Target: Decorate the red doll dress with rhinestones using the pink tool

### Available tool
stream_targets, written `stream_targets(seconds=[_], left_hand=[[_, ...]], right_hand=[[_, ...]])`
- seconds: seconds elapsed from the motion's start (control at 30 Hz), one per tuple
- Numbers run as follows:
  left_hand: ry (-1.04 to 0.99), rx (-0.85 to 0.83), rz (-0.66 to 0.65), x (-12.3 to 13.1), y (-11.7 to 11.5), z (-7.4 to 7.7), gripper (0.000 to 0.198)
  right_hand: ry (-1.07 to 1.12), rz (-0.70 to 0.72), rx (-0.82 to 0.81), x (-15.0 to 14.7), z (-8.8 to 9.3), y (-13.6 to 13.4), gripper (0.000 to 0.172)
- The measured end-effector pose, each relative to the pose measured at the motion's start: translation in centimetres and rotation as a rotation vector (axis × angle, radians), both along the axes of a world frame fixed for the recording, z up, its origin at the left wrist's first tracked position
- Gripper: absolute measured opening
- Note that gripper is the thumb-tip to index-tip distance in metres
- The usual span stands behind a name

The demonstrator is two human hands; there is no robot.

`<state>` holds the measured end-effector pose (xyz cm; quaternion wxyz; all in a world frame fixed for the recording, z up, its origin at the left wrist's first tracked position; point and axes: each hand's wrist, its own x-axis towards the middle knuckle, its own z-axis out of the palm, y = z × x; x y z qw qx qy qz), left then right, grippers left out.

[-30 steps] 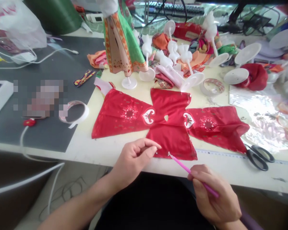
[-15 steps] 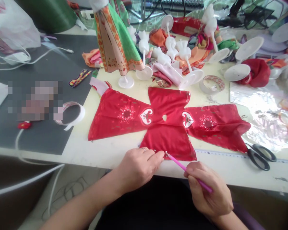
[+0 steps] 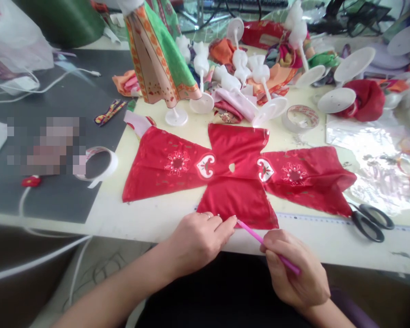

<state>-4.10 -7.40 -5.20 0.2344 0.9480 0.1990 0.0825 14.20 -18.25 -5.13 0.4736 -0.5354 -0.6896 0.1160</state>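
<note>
A red satin cloth [image 3: 239, 196], cut in a cross shape with white embroidered motifs and a small hole in the middle, lies spread on the table. My left hand [image 3: 203, 237] rests at its front flap, fingers bent and pressed together on the near edge; its thumb is hidden. In my right hand [image 3: 295, 264] is a slim pink pen-like tool [image 3: 251, 232], gripped like a pencil. The tool's tip meets the cloth edge right beside my left fingertips. Tiny pale dots show along that edge, too small to make out.
Black-handled scissors [image 3: 372, 221] lie at the right end of the cloth, by a ruler [image 3: 310, 219]. Tape rolls [image 3: 112, 161] sit on both sides. Behind stand a green-and-peach doll dress [image 3: 160, 59] on a stand and several white doll stands [image 3: 259, 73] among fabric scraps.
The pink tool's tip has come down closer to my left fingertips at the cloth edge. The whole view has shifted slightly; the cloth lies as before.
</note>
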Motion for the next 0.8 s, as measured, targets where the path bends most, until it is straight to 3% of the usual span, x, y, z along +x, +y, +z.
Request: stream_targets(seconds=[0.13,0.3,0.6,0.8], left_hand=[[-0.039,0.047,0.028,-0.06,0.13,0.22,0.034],[-0.051,0.188,-0.034,-0.11,0.39,0.32,0.032],[-0.005,0.001,-0.004,0.14,0.53,0.67,0.032],[-0.172,0.216,0.014,-0.09,0.71,0.52,0.023]], right_hand=[[-0.005,0.001,-0.003,0.02,-0.05,-0.04,0.028],[0.021,0.019,0.023,0.08,-0.22,0.02,0.029],[0.05,0.003,0.018,-0.02,-0.51,-0.18,0.029],[0.082,-0.057,0.019,-0.07,-0.58,-0.18,0.028]])
